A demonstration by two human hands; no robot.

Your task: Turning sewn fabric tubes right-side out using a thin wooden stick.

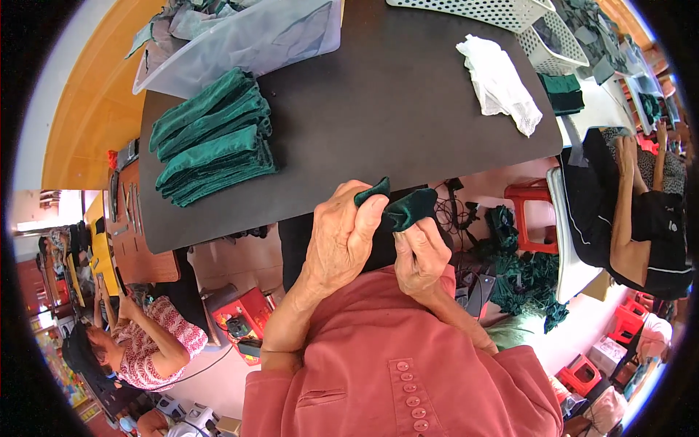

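Observation:
Between my two hands is a small piece of dark green velvet fabric [410,210], held up just in front of the table's near edge. My left hand [340,229] pinches one end of it between thumb and fingers. The other end is gripped by my right hand [421,256], its fingers curled under the cloth. Part of the fabric is hidden behind the fingers. To the left on the dark table [349,116] lie two neat stacks of folded green velvet pieces [215,164], nearest to my left hand.
A clear plastic bin [291,40] of fabric stands at the back left. White perforated baskets [473,13] stand at the back right, near a crumpled white cloth [499,84]. Green fabric [520,280] is heaped on the floor by a red stool [530,215]. Other people work on both sides.

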